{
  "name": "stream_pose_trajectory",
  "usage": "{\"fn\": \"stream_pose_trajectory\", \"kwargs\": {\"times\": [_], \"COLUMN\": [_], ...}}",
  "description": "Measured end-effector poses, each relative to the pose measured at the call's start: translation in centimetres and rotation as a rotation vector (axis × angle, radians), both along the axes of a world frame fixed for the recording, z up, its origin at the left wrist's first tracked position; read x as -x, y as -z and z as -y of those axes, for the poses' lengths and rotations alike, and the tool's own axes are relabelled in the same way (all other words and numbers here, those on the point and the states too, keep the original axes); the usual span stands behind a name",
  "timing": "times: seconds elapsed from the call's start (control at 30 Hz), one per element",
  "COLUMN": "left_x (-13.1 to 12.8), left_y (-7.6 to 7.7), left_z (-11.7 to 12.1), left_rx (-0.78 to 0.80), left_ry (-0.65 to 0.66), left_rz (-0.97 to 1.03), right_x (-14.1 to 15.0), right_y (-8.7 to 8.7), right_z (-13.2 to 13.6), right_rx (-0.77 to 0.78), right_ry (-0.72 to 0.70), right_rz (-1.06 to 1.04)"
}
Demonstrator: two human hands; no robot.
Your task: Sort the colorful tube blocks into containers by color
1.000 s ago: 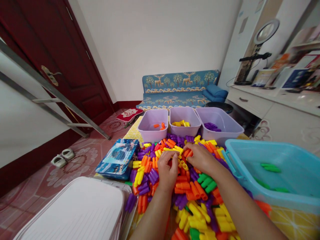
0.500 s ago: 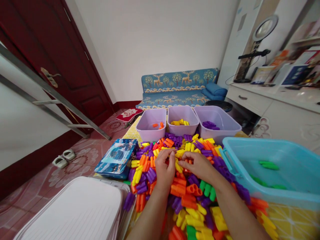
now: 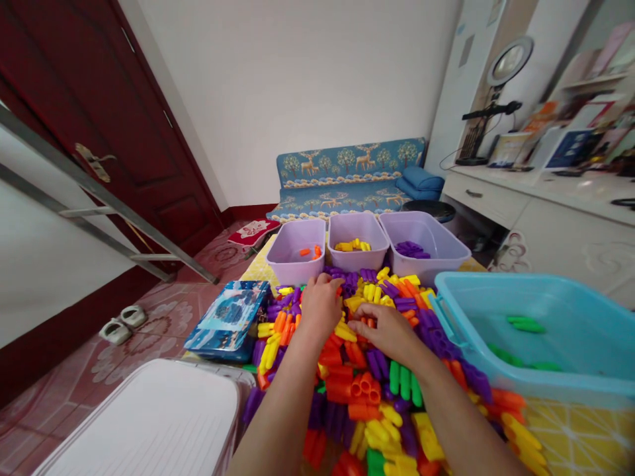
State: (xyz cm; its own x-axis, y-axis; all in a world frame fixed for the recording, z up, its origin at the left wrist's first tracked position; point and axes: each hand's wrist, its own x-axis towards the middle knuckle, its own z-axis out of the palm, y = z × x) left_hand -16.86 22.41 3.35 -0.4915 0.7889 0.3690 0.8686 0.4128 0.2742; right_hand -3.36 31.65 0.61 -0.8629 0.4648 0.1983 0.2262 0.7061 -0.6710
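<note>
Plastic tube-shaped toy pieces (image 3: 364,387) in orange, yellow, purple and green cover the table in a loose heap. My left hand (image 3: 321,305) lies over the far part of the heap, near the left lilac bin (image 3: 296,271). Its fingers bend down among the pieces, and their tips are mostly hidden. My right hand (image 3: 389,334) rests over the middle of the heap, its thumb and fingers bent but apart, with orange pieces beneath. A green joined piece (image 3: 405,383) lies just under the right wrist.
The middle lilac bin (image 3: 360,263) holds yellow pieces; the right lilac bin (image 3: 431,266) holds purple ones. At right stands a blue tub (image 3: 585,317) with a few green pieces. A blue patterned box (image 3: 228,317) and a white lid (image 3: 143,423) lie at left.
My left hand has moved forward, away from my right hand and toward the left lilac bin. My right hand has stayed over nearly the same spot. The view has shifted slightly.
</note>
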Motion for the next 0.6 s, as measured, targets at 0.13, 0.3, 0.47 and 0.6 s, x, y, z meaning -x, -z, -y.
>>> {"fn": "stream_pose_trajectory", "kwargs": {"times": [0.13,0.3,0.47,0.6], "left_x": [-1.2,-2.5,-3.2,-3.5], "left_y": [0.5,1.4,2.6,3.2], "left_z": [1.7,2.3,1.2,1.0], "left_rx": [0.007,-0.192,-0.444,-0.529], "left_ry": [0.007,0.013,0.031,0.089], "left_rz": [0.061,0.187,0.412,0.463], "right_x": [0.0,0.1,0.3,0.4], "right_y": [0.0,0.1,0.6,0.9], "right_z": [0.1,0.2,0.0,-0.2], "right_rx": [0.000,0.005,0.027,0.068], "right_ry": [0.000,0.011,0.084,0.116], "right_rz": [0.002,0.022,-0.019,-0.040]}}
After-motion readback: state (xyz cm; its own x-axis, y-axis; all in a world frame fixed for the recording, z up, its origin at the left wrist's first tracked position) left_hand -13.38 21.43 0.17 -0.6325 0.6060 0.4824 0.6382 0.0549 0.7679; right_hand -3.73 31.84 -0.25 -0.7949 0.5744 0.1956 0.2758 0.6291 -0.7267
